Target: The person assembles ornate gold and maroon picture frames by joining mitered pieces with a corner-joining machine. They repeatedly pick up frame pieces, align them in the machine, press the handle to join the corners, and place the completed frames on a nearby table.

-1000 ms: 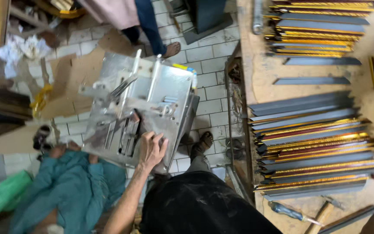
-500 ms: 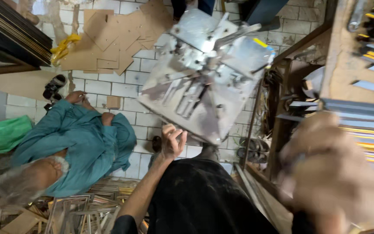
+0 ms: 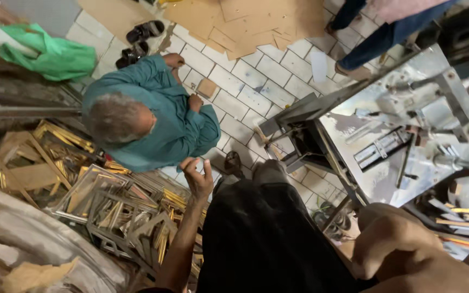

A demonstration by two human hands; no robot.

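White-tiled workshop floor [image 3: 278, 70] fills the top of the head view, littered with brown cardboard offcuts [image 3: 245, 24] at 12 o'clock, where another person's legs [image 3: 373, 38] also stand. A seated co-worker in a teal shirt [image 3: 158, 116] crouches at 10 o'clock, a green cloth bundle [image 3: 50, 51] and a pair of dark sandals [image 3: 137, 40] beyond them.

The wearer's left hand [image 3: 197, 179] hangs in the air with fingers loosely spread and curled, palm up, holding nothing. Nearest to it is the heap of gold and silver picture frames [image 3: 120, 211], lying just below and toward 8 o'clock from that hand; the frames lie jumbled, most of their long edges running from 10 to 4 o'clock. The left hand is clearly the nearer one to the heap.

The right hand [image 3: 408, 252] sits close to the lens at 4 o'clock, blurred; whether it grips anything I cannot tell. Above it, at 2 o'clock, stands the steel frame-joining machine [image 3: 403, 141], well apart from the left hand.
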